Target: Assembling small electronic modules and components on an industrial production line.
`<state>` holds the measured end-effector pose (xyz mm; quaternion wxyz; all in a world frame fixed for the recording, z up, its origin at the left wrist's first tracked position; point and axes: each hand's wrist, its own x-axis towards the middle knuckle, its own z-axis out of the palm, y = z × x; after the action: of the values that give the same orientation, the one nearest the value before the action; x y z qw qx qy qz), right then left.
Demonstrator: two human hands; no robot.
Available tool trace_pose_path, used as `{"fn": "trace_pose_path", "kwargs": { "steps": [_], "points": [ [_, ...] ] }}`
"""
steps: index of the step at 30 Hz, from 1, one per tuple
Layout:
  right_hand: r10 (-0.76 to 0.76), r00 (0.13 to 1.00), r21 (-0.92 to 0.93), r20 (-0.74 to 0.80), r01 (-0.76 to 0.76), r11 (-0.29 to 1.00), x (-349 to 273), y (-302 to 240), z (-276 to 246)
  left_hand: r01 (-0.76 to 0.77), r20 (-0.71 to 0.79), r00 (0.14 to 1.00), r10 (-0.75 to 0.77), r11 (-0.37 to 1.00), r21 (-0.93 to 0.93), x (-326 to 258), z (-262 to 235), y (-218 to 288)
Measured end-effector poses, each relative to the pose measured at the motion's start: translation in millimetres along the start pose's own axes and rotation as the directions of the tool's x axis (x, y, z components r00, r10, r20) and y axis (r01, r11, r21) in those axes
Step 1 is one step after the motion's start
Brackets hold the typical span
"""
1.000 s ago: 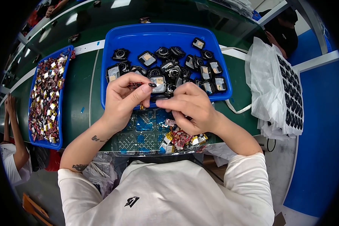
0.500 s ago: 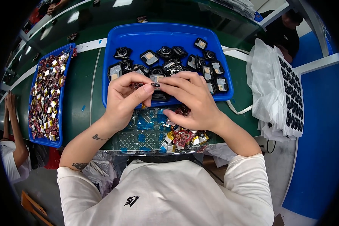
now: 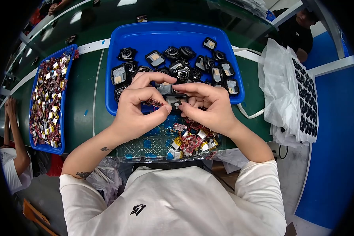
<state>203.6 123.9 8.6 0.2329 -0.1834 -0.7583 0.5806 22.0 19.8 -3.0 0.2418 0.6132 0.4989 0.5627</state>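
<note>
Nearest my chest, a clear grid tray (image 3: 145,147) holds small red-and-yellow parts (image 3: 192,139), glossy and jumbled. Just above it my left hand (image 3: 139,110) and right hand (image 3: 208,108) meet, fingertips pinching a small black housing (image 3: 176,101), hard plastic, squarish, held over the blue bin's near edge. Left fingers also touch a thin red piece (image 3: 155,103). Behind, the blue bin (image 3: 145,39) is full of black housings (image 3: 177,65). Left, a second blue tray (image 3: 69,55) of red parts; right, white bags (image 3: 281,86).
</note>
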Motion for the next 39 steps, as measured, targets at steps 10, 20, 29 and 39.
{"fn": "trace_pose_path", "kwargs": {
  "steps": [10,20,29,39],
  "points": [
    [0.025,1.0,0.065,0.005,-0.025,0.998,-1.0,2.0,5.5,-0.037,0.034,0.999,0.034,0.996,0.085,1.3,0.5,-1.5],
    [0.059,0.998,0.161,-0.006,-0.057,0.985,0.7,-2.3,5.7,0.029,-0.026,0.999,-0.027,0.995,0.092,2.1,2.3,-1.3],
    [0.072,0.997,0.154,-0.011,-0.069,0.986,-2.1,-0.8,8.5,0.116,-0.041,0.993,-0.113,0.991,0.067,0.5,5.1,-0.8],
    [0.018,0.999,0.041,0.049,-0.02,0.999,-2.3,-1.6,6.1,0.148,-0.036,0.989,-0.145,0.984,0.102,1.4,4.5,1.2]
  ]
}}
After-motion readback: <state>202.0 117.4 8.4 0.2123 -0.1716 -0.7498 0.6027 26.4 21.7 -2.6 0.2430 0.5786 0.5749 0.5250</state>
